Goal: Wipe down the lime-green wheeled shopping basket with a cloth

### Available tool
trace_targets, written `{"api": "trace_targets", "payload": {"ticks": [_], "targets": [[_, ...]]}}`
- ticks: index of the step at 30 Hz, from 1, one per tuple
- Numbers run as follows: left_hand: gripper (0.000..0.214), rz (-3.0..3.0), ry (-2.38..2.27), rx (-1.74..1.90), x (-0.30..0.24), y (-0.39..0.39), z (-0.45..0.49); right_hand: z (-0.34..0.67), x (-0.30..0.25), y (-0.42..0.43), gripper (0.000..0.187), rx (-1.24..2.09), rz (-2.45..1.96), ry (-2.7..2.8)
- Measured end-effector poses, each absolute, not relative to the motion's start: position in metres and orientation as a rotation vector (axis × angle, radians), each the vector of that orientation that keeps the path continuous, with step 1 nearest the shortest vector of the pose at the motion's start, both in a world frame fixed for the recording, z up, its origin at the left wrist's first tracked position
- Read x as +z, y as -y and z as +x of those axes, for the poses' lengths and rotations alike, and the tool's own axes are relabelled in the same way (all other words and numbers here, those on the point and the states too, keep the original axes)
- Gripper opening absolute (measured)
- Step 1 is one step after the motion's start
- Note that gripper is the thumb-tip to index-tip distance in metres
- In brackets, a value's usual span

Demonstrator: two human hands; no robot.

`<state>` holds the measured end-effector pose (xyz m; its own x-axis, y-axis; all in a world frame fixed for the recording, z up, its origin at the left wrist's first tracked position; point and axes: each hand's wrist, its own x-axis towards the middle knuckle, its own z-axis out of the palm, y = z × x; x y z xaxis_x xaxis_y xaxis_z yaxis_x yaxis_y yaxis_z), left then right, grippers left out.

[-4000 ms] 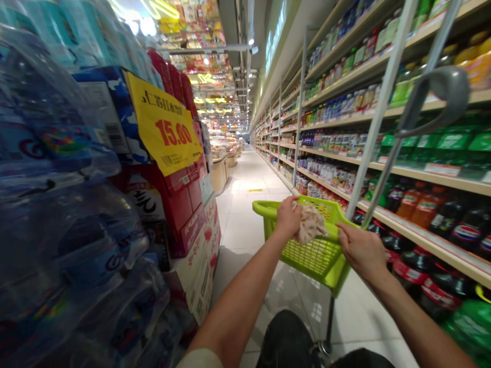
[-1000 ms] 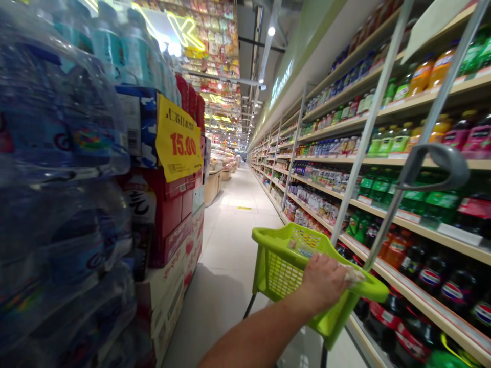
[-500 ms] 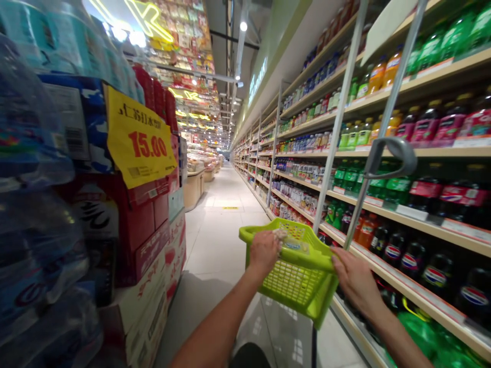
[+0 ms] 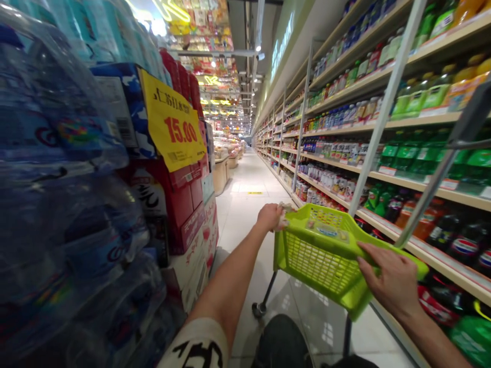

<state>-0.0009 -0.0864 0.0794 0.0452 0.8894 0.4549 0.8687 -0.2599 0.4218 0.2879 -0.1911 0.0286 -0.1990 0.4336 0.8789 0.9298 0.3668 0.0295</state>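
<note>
A lime-green plastic basket cart (image 4: 322,255) stands in a supermarket aisle in front of me. My left hand (image 4: 270,216) is closed on a pale crumpled cloth (image 4: 286,208) and presses it against the basket's far left rim corner. My right hand (image 4: 391,278) rests on the basket's near right rim, fingers curled over the edge. A flat packet (image 4: 328,231) lies inside the basket. The cart's metal handle bars (image 4: 383,107) rise up to the right.
Wrapped water-bottle packs (image 4: 57,179) and red cartons (image 4: 184,204) with a yellow 15.00 price sign (image 4: 174,125) are stacked on the left. Drink shelves (image 4: 402,153) line the right side. The tiled aisle floor (image 4: 249,204) runs ahead between them.
The cloth in my left hand has slid from the basket's near rim to its far left corner. My right hand has come back to the near right rim. The view has swung right.
</note>
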Motion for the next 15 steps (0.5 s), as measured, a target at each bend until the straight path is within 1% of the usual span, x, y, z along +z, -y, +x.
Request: {"api": "trace_targets", "payload": {"ticks": [5,9,15], "targets": [[0.031,2.113,-1.86,0.951,0.095,0.074,-0.009,0.292,0.028,0.209,0.039,-0.751,-1.158,1.797],[0.031,2.069,-1.716,0.908,0.087,0.084,-0.006,0.303,0.029,0.218,0.039,-0.748,-1.195,1.763],[0.039,2.036,-1.659,1.092,0.074,0.119,0.004,0.308,0.033,0.223,0.042,-0.804,-1.293,1.744]]}}
